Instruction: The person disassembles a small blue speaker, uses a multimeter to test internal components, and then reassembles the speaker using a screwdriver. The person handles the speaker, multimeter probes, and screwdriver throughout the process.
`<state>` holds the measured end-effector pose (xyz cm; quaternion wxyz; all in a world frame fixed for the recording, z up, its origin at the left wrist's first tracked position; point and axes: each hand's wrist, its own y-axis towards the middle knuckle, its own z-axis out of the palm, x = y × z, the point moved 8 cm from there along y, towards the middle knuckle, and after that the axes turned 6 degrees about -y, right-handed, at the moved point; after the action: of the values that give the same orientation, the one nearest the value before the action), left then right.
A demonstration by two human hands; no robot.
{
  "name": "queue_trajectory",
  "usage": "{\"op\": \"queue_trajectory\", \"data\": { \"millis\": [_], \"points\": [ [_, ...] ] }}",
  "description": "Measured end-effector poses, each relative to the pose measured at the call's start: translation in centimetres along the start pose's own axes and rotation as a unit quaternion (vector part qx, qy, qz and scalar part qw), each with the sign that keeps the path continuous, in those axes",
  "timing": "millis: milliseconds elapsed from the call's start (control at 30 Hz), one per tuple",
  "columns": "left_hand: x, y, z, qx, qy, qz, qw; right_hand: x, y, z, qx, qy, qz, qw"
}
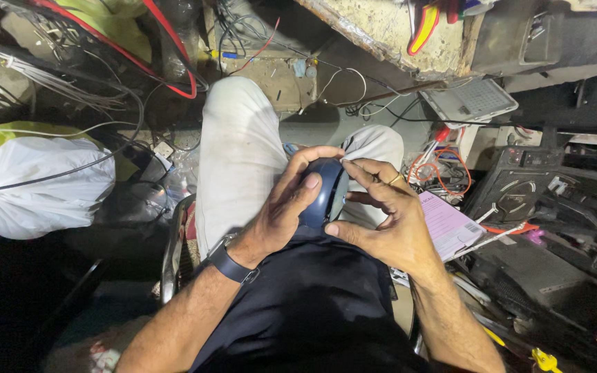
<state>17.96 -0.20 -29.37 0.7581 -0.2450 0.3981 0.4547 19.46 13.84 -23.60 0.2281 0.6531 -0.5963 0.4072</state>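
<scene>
I sit with my knees up, in pale trousers (236, 152) and a dark shirt. My left hand (281, 211), with a dark watch strap at the wrist, wraps around a small rounded dark blue device (323, 197) held over my lap. My right hand (381, 214), wearing a ring, touches the device's right edge with fingertips and thumb. Most of the device is hidden between the two hands.
A white plastic bag (43, 183) lies at left among red, white and black cables (105, 83). A pink paper pad (447, 224) sits by my right knee, with orange wire (443, 169), a black speaker box (513, 190) and a grey panel (475, 102) beyond.
</scene>
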Motion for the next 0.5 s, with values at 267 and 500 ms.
{"op": "queue_trajectory", "data": {
  "millis": [267, 500],
  "points": [
    [2.0, -0.3, -0.3, -0.024, 0.077, -0.028, 0.996, -2.1, -0.4, 0.8, 0.081, 0.021, 0.046, 0.995],
    [4.4, -0.1, -0.7, -0.051, -0.030, -0.115, 0.992, -0.9, 0.0, 0.7, 0.094, -0.085, -0.021, 0.992]
  ]
}}
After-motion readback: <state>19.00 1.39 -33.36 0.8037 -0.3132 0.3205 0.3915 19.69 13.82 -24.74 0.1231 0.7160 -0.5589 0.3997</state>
